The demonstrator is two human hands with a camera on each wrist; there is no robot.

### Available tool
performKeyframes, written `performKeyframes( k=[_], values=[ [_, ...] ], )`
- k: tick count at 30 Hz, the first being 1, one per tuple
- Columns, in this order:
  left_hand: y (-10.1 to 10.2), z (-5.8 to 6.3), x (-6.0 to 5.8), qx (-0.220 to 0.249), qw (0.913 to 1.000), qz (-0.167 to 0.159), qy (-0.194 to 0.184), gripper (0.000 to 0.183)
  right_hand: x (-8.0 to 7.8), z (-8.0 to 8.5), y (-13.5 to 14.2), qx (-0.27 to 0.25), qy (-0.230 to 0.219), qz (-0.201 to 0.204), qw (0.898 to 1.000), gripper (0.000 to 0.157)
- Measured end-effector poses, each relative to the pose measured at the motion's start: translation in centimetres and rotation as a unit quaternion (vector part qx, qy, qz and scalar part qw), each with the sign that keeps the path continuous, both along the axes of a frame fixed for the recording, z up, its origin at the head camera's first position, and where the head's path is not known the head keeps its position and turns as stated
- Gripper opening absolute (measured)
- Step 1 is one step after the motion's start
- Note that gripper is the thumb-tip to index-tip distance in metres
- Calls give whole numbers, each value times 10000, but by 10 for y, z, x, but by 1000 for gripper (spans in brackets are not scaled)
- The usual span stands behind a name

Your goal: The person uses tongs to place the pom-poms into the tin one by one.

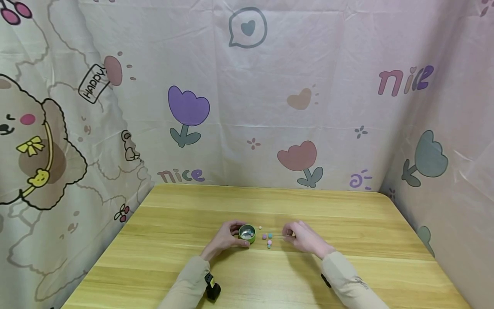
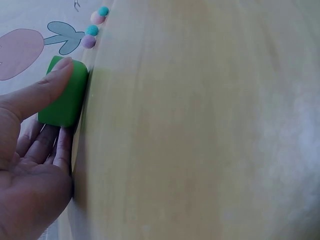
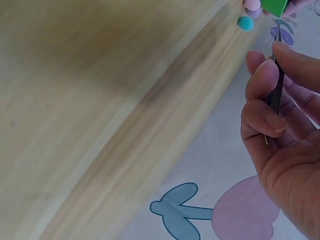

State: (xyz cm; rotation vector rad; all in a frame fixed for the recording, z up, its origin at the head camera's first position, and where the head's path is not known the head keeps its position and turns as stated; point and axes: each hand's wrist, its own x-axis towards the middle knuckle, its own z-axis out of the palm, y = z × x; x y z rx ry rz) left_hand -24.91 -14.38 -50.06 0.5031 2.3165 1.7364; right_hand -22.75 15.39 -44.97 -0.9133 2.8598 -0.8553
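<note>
My left hand (image 1: 225,236) holds a small round green tin (image 1: 247,243) on the table, thumb on the near side and fingers around the far side. The tin's top is open, its inside is silvery, and something pale and bluish shows in it. To its right lie small balls: a purple ball (image 1: 264,237), a teal ball (image 1: 270,235), a pink ball (image 1: 269,243) with another teal one against it, and a pale ball (image 1: 260,228) farther back. My right hand (image 1: 305,239) pinches dark tweezers (image 3: 276,97) between thumb and fingers, the tips pointing left toward the balls.
The wooden table (image 1: 185,274) reaches back to a pale curtain (image 1: 247,86) printed with flowers and words. More printed cloth hangs on the left and right. A black wrist strap (image 1: 211,286) sits on the left sleeve.
</note>
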Motion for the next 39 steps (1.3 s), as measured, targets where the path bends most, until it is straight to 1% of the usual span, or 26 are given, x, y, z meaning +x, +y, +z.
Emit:
performKeyframes(
  k=[10, 14, 18, 23, 32, 39],
  values=[
    [0, 0, 0, 37, 10000, -30, -11, 64, 0, -3, 5, 37, -93, 109, 9999, 3],
    [0, 1, 0, 15, 10000, -19, -6, 64, 1, -4, 6, 48, -57, 137, 9999, 5],
    [0, 0, 0, 6, 10000, 0, -13, 64, 2, -5, 8, 103, -41, 230, 9997, 2],
    [0, -1, -1, 20, 10000, -23, -9, 64, 3, -6, 8, 76, -82, 338, 9994, 4],
    [0, 0, 0, 79, 9999, -78, -13, 63, 3, -6, 5, 124, -147, 354, 9992, 8],
    [0, 0, 0, 51, 10000, -54, 10, 63, 4, -5, 4, 157, -150, 379, 9990, 4]
  ],
)
